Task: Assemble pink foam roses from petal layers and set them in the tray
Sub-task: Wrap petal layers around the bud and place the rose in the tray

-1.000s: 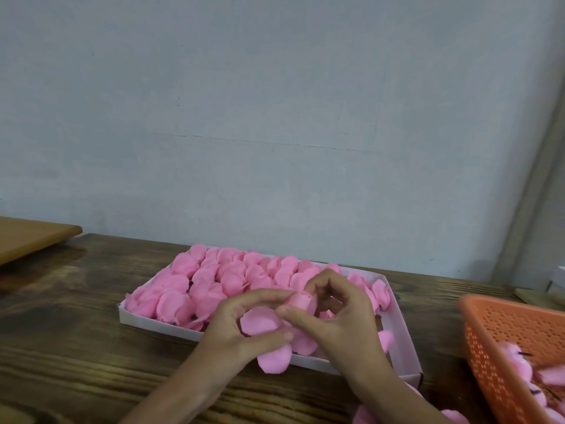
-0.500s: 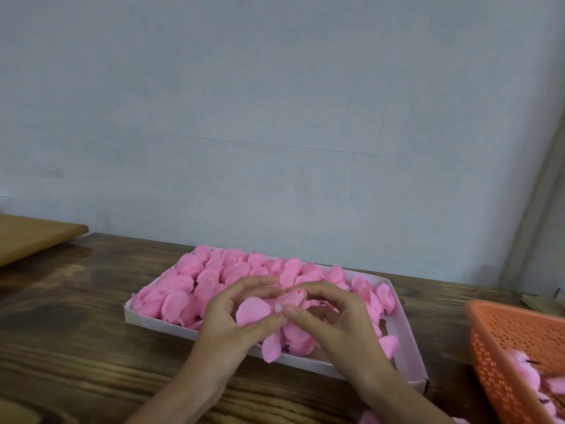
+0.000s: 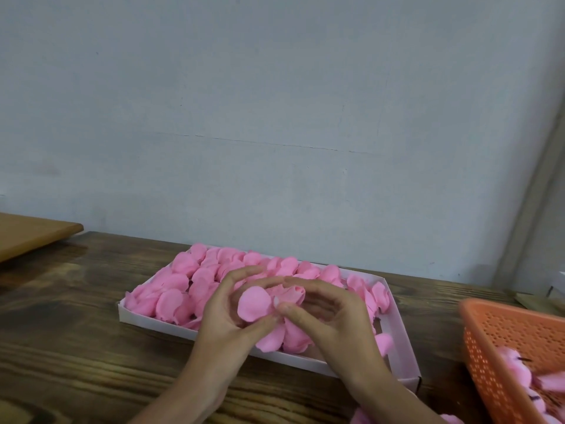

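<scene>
Pale grey-blue wall [image 3: 275,102] behind, bare but for a hairline crack; dark-grained wooden bench [image 3: 76,347] below it. A shallow white tray [image 3: 397,341] lies across the bench, packed with finished roses [image 3: 189,280] from its left end most of the way over. Bare floor shows only at the right end near the front corner, so by my estimate the batch is mostly done, with a few places left. One half-built rose [image 3: 275,304] is in work, held above the tray's near rim between two bare hands. The left grip [image 3: 226,319] pinches an outer petal [image 3: 253,302] between thumb and fingers; the right grip [image 3: 333,319] curls round the bud side, thumb pressed in where the layers meet. More petals hang loose below. This one likely still needs its layers seated before it goes into the tray. To the right, well apart from the tray, sits an orange mesh basket [image 3: 504,335] holding pink pieces [image 3: 516,371] with dark centres, probably the parts supply. More pink scraps [image 3: 363,419] lie at the bottom edge of the view, too cropped to identify. A lighter wooden board [image 3: 30,234] sits far left. Nothing blocks the free spot but the right wrist above it — crowded neighbours could get crushed on placing.
</scene>
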{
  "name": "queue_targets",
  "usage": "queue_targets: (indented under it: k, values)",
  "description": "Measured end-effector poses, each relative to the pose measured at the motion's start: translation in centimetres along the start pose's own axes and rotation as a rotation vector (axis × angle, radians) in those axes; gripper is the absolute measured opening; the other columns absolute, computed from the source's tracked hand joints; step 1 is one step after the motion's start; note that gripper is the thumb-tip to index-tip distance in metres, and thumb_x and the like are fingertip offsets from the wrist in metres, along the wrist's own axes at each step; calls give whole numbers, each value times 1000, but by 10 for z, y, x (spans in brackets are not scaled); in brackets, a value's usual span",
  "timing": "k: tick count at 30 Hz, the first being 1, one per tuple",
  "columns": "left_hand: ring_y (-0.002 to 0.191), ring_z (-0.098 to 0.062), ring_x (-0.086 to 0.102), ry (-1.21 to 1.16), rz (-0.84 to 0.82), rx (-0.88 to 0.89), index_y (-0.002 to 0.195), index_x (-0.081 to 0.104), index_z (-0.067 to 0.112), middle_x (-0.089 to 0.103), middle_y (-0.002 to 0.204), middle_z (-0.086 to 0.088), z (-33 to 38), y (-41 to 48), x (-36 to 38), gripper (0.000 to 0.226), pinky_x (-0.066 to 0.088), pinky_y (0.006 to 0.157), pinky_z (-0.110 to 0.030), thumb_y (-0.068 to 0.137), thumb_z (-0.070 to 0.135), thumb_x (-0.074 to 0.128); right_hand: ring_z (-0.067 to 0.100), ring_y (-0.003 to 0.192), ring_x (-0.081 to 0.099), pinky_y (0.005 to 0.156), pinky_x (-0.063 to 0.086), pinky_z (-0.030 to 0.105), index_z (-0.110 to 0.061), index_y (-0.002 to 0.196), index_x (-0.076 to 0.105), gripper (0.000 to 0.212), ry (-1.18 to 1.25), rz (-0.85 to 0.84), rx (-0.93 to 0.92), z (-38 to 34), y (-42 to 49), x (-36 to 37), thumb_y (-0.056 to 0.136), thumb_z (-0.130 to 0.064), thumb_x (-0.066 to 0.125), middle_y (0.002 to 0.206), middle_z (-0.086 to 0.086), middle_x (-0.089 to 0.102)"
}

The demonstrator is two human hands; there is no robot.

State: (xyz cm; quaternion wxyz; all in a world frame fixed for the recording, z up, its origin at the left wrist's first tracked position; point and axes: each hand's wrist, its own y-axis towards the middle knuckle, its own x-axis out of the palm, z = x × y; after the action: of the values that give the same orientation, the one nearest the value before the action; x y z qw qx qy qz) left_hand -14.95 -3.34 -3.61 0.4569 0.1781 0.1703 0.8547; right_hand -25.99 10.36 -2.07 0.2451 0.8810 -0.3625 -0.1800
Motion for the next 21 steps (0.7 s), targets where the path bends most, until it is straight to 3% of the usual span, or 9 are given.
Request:
queue_targets:
  k: [10,13,16,21]
  values:
    - [96,-14,75,4,223,-97,93,81,28,80,100,1,-5,4,-8,32,61,76,-24,64,40,85,13,107,73,94,58,27,-25,111,78,29,-38,53,-33,1,1,-2,82,-20,82,108,-9,78]
    - [94,-21,77,-30,200,-205,98,80,29,79,104,0,-1,6,-11,40,63,81,-38,64,50,82,7,110,71,96,54,19,-28,113,76,32,-87,67,-93,1,0,-3,81,-28,81,112,-15,77]
    - [85,-36,77,-44,109,-297,111,75,11,78,96,-17,5,8,-12,55,63,81,-43,77,53,76,6,113,70,96,52,17,-31,115,76,32,-130,67,-140,0,0,-3,83,-27,81,114,-17,76]
    - [96,-34,77,-89,74,-339,112,77,12,78,107,-14,6,8,-14,46,62,86,-45,85,48,73,8,116,69,97,52,20,-29,116,76,33,-151,17,-189,-1,-1,-3,85,-20,82,118,-16,75]
